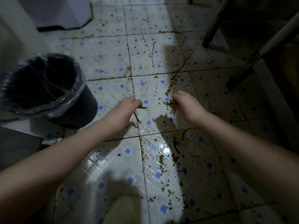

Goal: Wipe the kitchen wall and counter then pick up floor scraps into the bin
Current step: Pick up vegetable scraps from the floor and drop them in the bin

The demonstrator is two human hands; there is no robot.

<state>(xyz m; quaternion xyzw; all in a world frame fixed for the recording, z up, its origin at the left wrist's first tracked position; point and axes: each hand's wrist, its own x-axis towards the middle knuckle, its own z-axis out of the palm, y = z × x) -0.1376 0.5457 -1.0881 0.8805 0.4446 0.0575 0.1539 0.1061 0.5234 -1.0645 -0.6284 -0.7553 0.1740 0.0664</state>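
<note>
Across the floor, head view: a glossy white tiled floor point(113, 62), dotted with small blue diamonds and spattered with dark brown stains, is lying under two bare forearms that are reaching forward and down.
Left hand: the left hand point(125, 109) is hanging knuckles-up just above the tiles, its fingers curling inward and pinching a thin green vegetable scrap point(143, 107) that is sticking out to the right.
Brown stem: a thin brownish stem point(137, 118) is trailing down from under the left hand; whether it is being held or is lying on the tile cannot be told.
Right hand: the right hand point(184, 105) is closing its fingers tightly round a small bunch of green and pale scraps point(169, 105), whose ends are poking out to the left.
Loose scraps: dark green strips point(177, 143) are lying on the tiles beneath the right forearm, nearer the person.
Bin: a round black bin with a clear plastic liner point(43, 84) folded over its rim is standing upright left of the left hand, apart from it; its inside is showing too dark to read.
Surroundings: a pale slanting pole point(258, 52) and a dark furniture leg point(212, 26) are standing at upper right; a white appliance base point(56, 12) is sitting at upper left.
</note>
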